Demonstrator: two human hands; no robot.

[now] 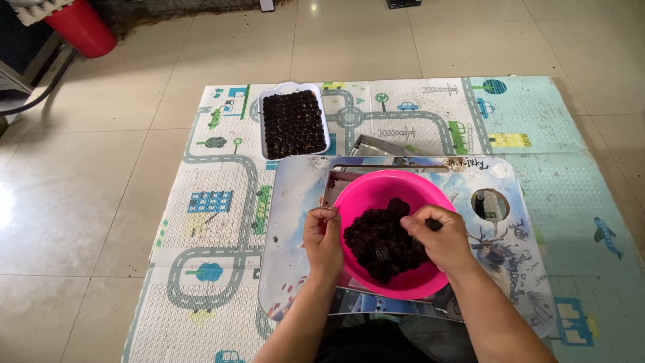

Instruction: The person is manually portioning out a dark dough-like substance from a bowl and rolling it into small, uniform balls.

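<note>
Both forearms come in from 6 o'clock, angled up toward the pink bowl (pixel 393 232). Left hand (pixel 322 236) sits at the bowl's 9 o'clock rim, fingers curled, fingertips pressed together near the rim; whether it pinches a bit of the dark stuff, cannot tell. Right hand (pixel 440 236) is over the bowl's 3 o'clock side, knuckles up, fingers curled tight around a small dark lump (pixel 434 225) that pokes out toward 3 o'clock. Bowl is round, no long axis, mouth up, sitting on a metal tray (pixel 330 191) on the small printed lap surface (pixel 295 202) in front of the person. Bowl holds a heap of dark sticky mass (pixel 383 242), piled from centre toward 12 o'clock. At 11 o'clock from the bowl, well apart, a white rectangular tray (pixel 293 122) lies on the play mat (pixel 215 202), long axis running 12 to 6, filled edge to edge with rows of small dark balls (pixel 293 124). Red bucket (pixel 82 27) on the floor far at 10 o'clock.
</note>
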